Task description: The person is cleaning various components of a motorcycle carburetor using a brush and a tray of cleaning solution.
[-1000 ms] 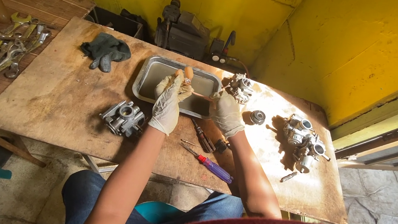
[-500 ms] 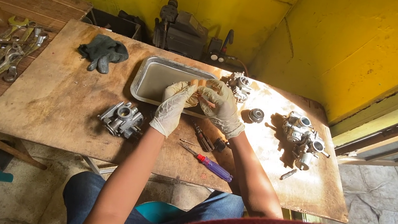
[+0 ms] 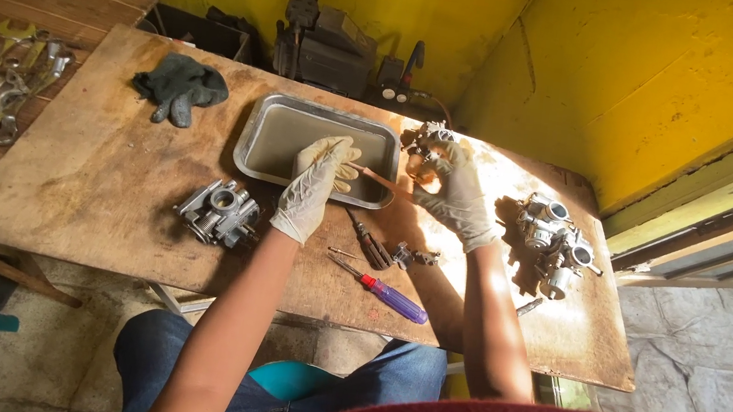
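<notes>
**Over the tray, brush in hand**

At the metal tray's near edge, the gloved left hand grips a thin brush. Right hand clutches a carburetor just beside the tray. Screwdriver lies nearer me.

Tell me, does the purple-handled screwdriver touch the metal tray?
Apart. The head view shows bare wooden board between the screwdriver and the tray.

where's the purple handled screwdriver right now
In the head view the purple-handled screwdriver lies on the wooden board near its front edge, between the person's forearms, just below the dark pliers and the metal tray.
</notes>
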